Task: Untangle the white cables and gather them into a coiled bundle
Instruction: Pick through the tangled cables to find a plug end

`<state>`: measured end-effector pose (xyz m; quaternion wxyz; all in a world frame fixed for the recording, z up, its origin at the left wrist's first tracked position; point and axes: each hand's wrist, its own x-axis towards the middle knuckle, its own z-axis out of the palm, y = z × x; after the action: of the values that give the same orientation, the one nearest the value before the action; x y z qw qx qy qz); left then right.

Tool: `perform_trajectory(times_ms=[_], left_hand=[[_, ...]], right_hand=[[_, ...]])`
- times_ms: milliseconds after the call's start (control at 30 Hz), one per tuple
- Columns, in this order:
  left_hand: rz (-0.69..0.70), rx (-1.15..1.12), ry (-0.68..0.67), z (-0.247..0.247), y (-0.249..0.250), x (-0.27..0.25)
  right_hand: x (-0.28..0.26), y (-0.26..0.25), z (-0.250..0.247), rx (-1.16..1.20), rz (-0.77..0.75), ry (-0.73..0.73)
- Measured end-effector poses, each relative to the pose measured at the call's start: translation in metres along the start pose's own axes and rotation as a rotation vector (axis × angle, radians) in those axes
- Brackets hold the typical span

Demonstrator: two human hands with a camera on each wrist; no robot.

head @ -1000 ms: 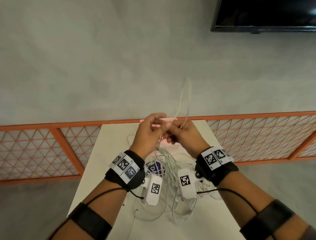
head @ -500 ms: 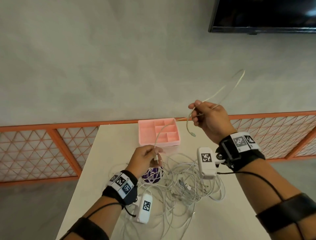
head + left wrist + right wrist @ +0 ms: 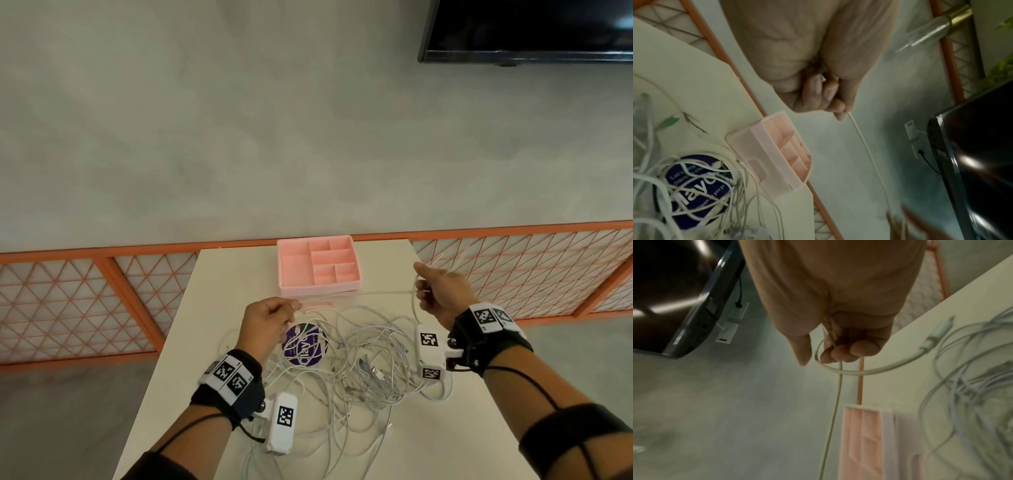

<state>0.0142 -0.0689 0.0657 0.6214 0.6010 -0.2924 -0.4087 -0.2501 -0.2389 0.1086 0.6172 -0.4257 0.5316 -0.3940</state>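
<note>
The left hand (image 3: pixel 265 320) pinches one white cable (image 3: pixel 356 293) in a tight grip. The right hand (image 3: pixel 440 291) has its grip curled round the same cable, looped by its fingers (image 3: pixel 846 352). The cable runs straight between the two hands, above the bench (image 3: pixel 219 291). The other cables (image 3: pixel 363 363) lie in a messy pile on the bench, near a pink tray (image 3: pixel 294 260).

- white cables (image 3: pixel 363 363), a pale tangle
- pink tray (image 3: pixel 286 270), one shade throughout
- purple round sticker (image 3: pixel 310 356) with white lettering
- cream tabletop (image 3: pixel 219 291)
- orange railing (image 3: pixel 102 270) with a triangle lattice
- black screen (image 3: pixel 531 31)
- grey wall (image 3: pixel 239 137)
</note>
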Motion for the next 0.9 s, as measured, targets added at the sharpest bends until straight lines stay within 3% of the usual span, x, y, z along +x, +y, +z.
perform_trajectory(times_ms=[133,300,467,567,733,833,900], left_hand=[[-0.018,-0.092,0.19,-0.022,-0.002,0.006],[0.045,0.135,0.219,-0.018,-0.005,0.003],[0.057,0.124,0.301,-0.02,-0.009,0.005],[0.052,0.117,0.36,-0.029,-0.008,0.01],[0.051,0.028,0.518,-0.05,-0.01,0.02],[0.088,0.019,0.487,-0.051,-0.007,0.018],[0.094,0.035,0.337,-0.047,-0.004,0.012]], right_hand=[[0.022,0.023,-0.051,0.064,0.162,0.25],[0.025,0.03,-0.087,0.123,0.369,0.337],[0.028,0.033,-0.128,0.164,0.314,0.508],[0.041,0.059,-0.164,0.171,0.274,0.523],[0.015,0.071,-0.168,0.158,0.39,0.577],[0.006,0.08,-0.165,0.079,0.421,0.527],[0.001,0.086,-0.166,-0.035,0.451,0.481]])
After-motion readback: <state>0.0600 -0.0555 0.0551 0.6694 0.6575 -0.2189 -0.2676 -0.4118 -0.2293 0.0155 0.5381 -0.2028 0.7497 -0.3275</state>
